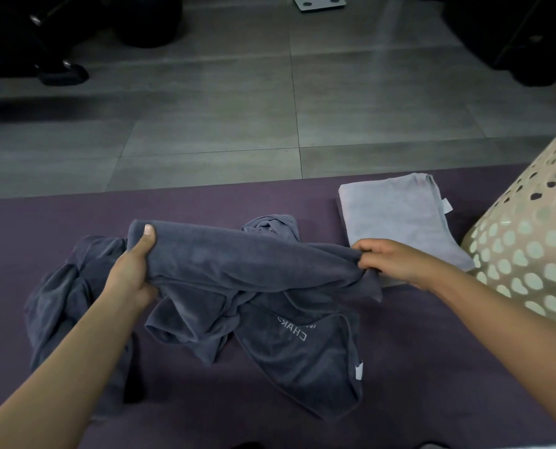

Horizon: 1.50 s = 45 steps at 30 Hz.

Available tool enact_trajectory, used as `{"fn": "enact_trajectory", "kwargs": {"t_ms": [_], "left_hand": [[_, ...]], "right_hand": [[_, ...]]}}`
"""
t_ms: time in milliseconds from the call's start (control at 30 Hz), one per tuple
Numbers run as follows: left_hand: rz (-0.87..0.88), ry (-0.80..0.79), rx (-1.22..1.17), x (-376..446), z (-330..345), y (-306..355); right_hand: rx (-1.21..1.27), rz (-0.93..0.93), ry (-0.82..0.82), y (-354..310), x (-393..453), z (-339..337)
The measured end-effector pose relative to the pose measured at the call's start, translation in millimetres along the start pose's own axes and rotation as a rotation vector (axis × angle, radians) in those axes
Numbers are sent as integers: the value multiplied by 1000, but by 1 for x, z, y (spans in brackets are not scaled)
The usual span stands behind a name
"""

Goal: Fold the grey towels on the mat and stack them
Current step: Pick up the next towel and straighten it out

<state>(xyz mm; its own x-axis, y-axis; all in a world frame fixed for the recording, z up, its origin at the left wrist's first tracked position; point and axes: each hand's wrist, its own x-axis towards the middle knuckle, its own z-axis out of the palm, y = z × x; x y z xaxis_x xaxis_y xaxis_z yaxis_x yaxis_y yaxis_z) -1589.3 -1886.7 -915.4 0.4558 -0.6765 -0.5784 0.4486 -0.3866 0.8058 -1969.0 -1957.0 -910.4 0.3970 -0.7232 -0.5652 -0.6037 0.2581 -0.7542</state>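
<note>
Dark grey towel (237, 264), plush, held up off the purple mat (432, 367) — left hand (130, 270) clamped on its left end with thumb on top, right hand (396, 260) pinching the right end, fingers curled tight. Judged purpose: stretching one edge straight to find corners before folding. Lower part sags onto the mat, lettering showing (partly legible). Second dark towel (62, 303), crumpled, lies left of it. Pale grey towel (399, 218), already folded, far right on the mat — start of the stack. Perforated cream basket (529, 254), right edge; contents cannot be seen.
</note>
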Motion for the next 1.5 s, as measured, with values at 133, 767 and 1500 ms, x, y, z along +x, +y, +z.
{"fn": "enact_trajectory", "kwargs": {"t_ms": [133,767,1500], "left_hand": [[-20,5,-26,2,-2,-3],[-59,59,-84,12,-29,1],[-100,-52,167,8,-39,19]], "right_hand": [[39,38,94,3,1,14],[-49,-262,418,-12,-5,5],[-137,-233,497,-11,-3,-15]]}}
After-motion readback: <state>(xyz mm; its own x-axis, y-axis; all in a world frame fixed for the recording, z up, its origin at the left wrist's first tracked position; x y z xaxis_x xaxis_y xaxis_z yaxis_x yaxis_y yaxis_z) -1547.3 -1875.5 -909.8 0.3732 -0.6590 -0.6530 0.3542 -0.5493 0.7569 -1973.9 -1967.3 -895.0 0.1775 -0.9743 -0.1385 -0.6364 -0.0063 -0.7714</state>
